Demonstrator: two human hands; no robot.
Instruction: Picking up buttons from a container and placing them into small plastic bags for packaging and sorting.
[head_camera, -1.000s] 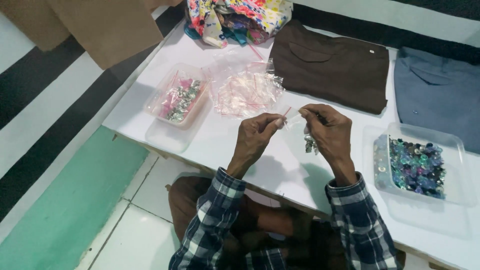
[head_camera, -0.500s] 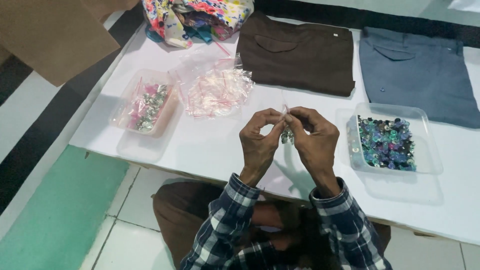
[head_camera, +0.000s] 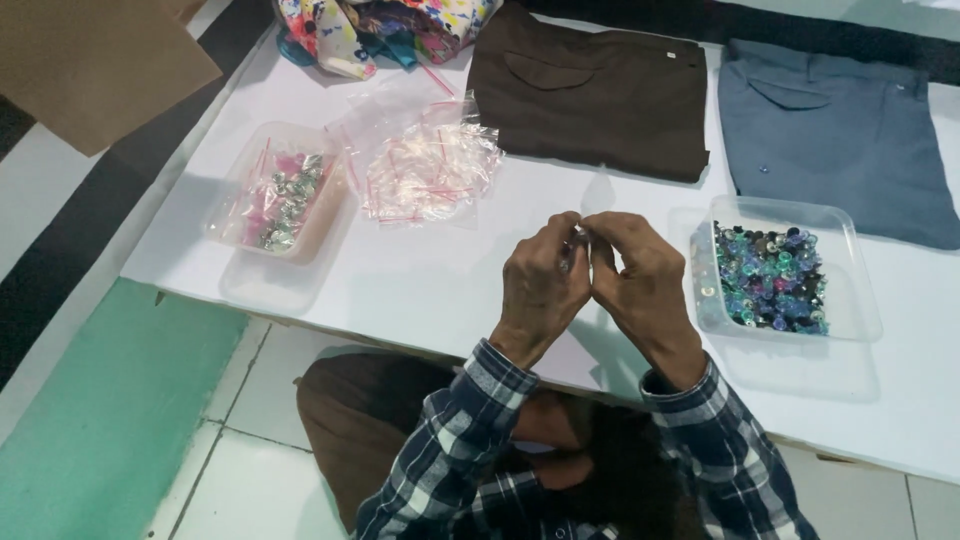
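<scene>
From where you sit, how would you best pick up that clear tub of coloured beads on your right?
Probably by the rim of the tub, at its two short sides, coming straight down from above. It is shallow, open-topped and sits flat on the table, and the rim flares outward, giving fingers a lip. The right hand is nearest; lifting level keeps the beads in.

Glossy clear plastic tray (head_camera: 845, 290), matt brown cloth (head_camera: 590, 95), smooth white table (head_camera: 420, 270).
</scene>
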